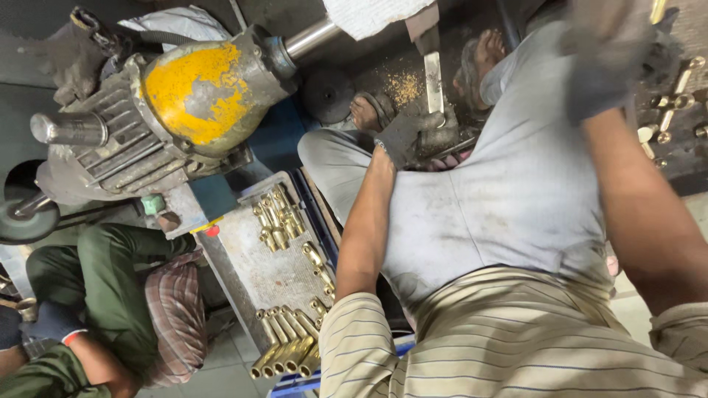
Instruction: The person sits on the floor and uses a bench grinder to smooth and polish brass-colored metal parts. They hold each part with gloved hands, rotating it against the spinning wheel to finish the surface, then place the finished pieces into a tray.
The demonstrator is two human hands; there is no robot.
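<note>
My left grip [402, 140], gloved, is closed on the dark holder [435, 131] under the steel bar [433, 79]. My right grip [605, 66], also gloved, is raised and blurred; I cannot tell its state. Brass tubes [284, 346] lie on the tray [258, 276] beside my left elbow. Risk, in my judgement: the glove could snag near the motor [184, 103] shaft.

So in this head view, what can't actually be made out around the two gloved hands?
- Right hand: motion blur hides its grip; any contents cannot be told.
- Left hand: its dark glove covers the fingers, so what it grips beside the metal bar is unclear.
- Brass fittings at right: partly cut off by the frame edge, blurred.
- Brass tubes on the tray: the striped sleeve hides some.
</note>
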